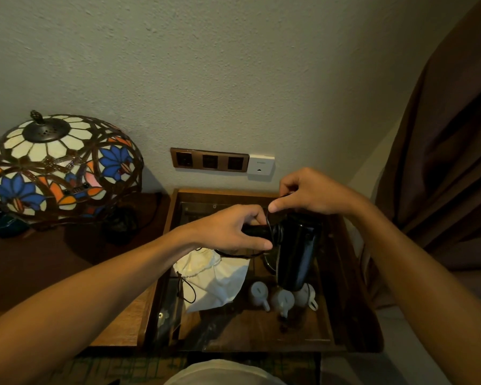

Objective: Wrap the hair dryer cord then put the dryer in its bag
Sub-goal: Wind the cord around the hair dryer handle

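Two bare forearms reach over a glass-topped table point(342, 323): left hand point(233, 229) grips the rigid black hair dryer point(294, 251) by its handle, right hand point(306, 193) pinches its thin, floppy cord point(269, 218), white bag point(219, 276) lying limp below.

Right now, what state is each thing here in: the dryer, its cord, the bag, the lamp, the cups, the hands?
Hair dryer: held above the tray, not bagged.
Cord: partly looped round the handle.
Bag: lying flat and crumpled in the tray, without the dryer.
Lamp: standing upright; lit or unlit is hard to tell.
Cups: upside down in the tray.
Left hand: grips the handle.
Right hand: pinches the cord.
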